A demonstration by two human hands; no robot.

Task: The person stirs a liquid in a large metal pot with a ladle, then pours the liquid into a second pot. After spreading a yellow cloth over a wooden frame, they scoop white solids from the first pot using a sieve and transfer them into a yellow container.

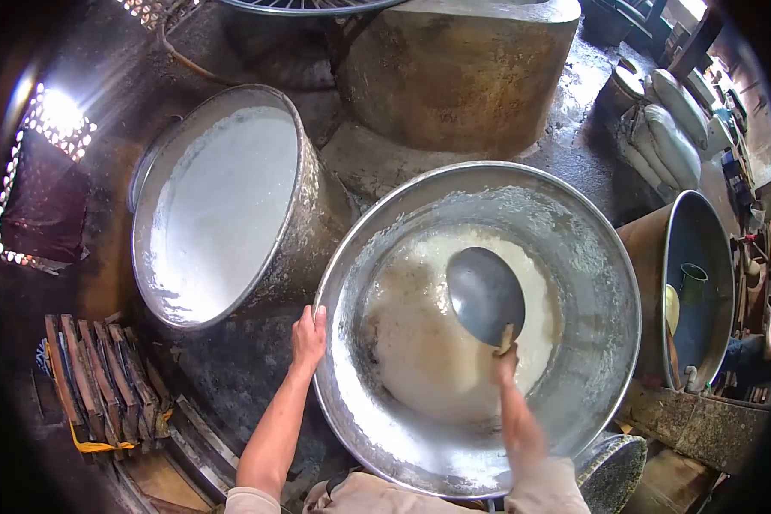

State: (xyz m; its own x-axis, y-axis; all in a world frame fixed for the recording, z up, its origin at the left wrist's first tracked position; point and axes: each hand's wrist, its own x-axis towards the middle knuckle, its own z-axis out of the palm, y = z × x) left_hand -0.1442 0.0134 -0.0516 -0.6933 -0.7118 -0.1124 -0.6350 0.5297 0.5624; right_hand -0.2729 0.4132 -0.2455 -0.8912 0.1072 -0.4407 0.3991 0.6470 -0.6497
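Observation:
A large round metal vat stands in front of me, with pale, cloudy liquid low inside and whitish residue on its walls. My right hand is closed on the short wooden handle of a wide metal scoop, whose round bowl is over the liquid. Whether the scoop touches the liquid is unclear. At the vat's left rim, my left hand has its fingers wrapped over the edge.
A second vat full of white liquid stands at the left. Behind is a large round stained base. Stacked wooden frames lie at lower left. At right are another vat with a green-rimmed vessel inside and filled sacks.

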